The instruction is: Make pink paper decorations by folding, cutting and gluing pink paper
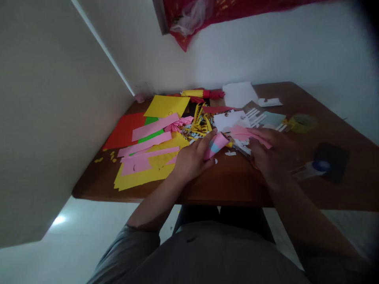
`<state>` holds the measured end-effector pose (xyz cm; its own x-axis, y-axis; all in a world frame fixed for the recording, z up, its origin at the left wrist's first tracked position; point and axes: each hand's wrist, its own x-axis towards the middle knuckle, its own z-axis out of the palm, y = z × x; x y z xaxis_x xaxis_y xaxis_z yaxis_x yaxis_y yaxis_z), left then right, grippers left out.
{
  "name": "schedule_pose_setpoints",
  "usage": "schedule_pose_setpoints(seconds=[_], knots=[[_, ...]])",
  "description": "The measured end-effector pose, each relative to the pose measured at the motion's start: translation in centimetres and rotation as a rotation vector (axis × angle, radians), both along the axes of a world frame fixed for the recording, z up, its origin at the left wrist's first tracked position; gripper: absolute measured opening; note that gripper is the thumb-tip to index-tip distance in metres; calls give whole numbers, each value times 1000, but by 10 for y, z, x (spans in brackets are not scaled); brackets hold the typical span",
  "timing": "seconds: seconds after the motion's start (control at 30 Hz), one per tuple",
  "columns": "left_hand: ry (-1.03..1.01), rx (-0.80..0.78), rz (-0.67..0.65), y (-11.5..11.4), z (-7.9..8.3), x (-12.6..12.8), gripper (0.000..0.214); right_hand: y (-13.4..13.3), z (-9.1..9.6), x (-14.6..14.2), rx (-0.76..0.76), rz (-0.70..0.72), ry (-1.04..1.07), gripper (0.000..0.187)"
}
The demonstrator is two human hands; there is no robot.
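My left hand [194, 157] is closed round a small rolled piece of pink paper [217, 145] with a blue patch on it, held just above the wooden table [237, 185]. My right hand [271, 156] rests on the table to the right, fingers bent over pink paper strips [245, 133] and what looks like scissors [241, 148]; whether it grips them is unclear. White paper scraps lie between the hands.
Yellow sheets [142, 173], pink strips [151, 144], red paper [126, 128] and green paper cover the table's left. White sheets [239, 94], a tape roll [302, 123], a dark pad [333, 159] and a blue-capped glue stick [315, 167] lie right. A wall stands at the left.
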<state>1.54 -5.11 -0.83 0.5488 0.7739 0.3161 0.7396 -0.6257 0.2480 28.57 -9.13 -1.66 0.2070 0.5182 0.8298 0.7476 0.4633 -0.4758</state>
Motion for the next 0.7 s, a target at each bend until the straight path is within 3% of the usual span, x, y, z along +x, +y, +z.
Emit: schedule_pose_setpoints(seconds=[0.07,0.17,0.23,0.4,0.53,0.7], knots=[[91,-70,107,2,4,1,78,-14,-2,6,-45,46,-136,22],[189,-119,220,6,6,1,65,-39,-21,14,-287,244,-412,30],[213,-118,242,9,7,0,61,-54,-41,17,-401,281,-433,27],[241,-134,352,26,10,-13,67,-73,-80,17,-515,295,-453,30],[196,-127,434,49,8,-28,77,-73,-86,12,-540,293,-469,34],[150,-178,451,70,-3,-35,86,-73,-77,3,-651,322,-491,40]])
